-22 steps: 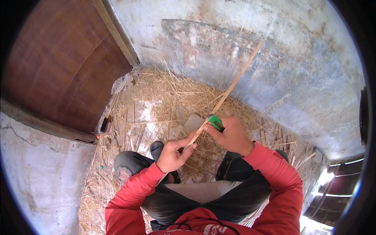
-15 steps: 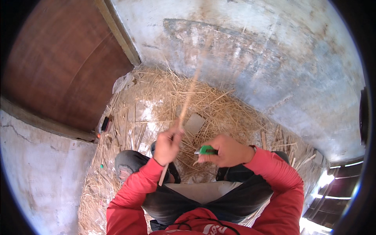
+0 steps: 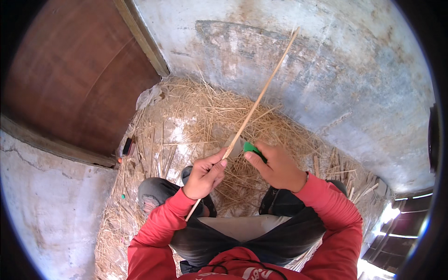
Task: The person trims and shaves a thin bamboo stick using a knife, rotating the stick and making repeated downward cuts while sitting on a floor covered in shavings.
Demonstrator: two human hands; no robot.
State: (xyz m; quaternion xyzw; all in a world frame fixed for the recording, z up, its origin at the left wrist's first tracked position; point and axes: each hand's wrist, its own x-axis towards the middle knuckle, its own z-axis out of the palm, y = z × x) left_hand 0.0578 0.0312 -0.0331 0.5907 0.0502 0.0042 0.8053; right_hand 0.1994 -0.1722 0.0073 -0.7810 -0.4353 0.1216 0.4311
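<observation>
Head view, one frame, read left to right. At the far left a brown wooden door (image 3: pixel 74 79) stands in its frame, with a pale concrete ledge (image 3: pixel 51 200) below it. A small dark object (image 3: pixel 127 146) lies at the foot of the door, at the left edge of the straw; what it is cannot be made out.

Loose straw (image 3: pixel 196 116) covers the ground ahead of your knees, heaped up against the grey concrete wall (image 3: pixel 336 70).

Your left hand (image 3: pixel 204 175) is closed around a long thin wooden stick (image 3: pixel 259 95), thumb and fingers wrapped on its lower part. The stick runs on a slant: its short lower end pokes out below your fist toward your left knee, and its long upper end reaches up and to the right, over the straw, ending against the wall near the top of the frame.

Just right of that grip, your right hand (image 3: pixel 277 168) is closed on a green-handled tool (image 3: pixel 252 148). Its pale flat blade (image 3: pixel 235 145) lies against the stick directly above your left thumb. Whether the edge bites into the wood cannot be told. The two hands sit close together but do not touch.

Both red sleeves (image 3: pixel 326 210) come in from the lower edge, over dark trousers.

At the far right edge, dark slatted boards (image 3: pixel 401 233) show with bright light behind them.
</observation>
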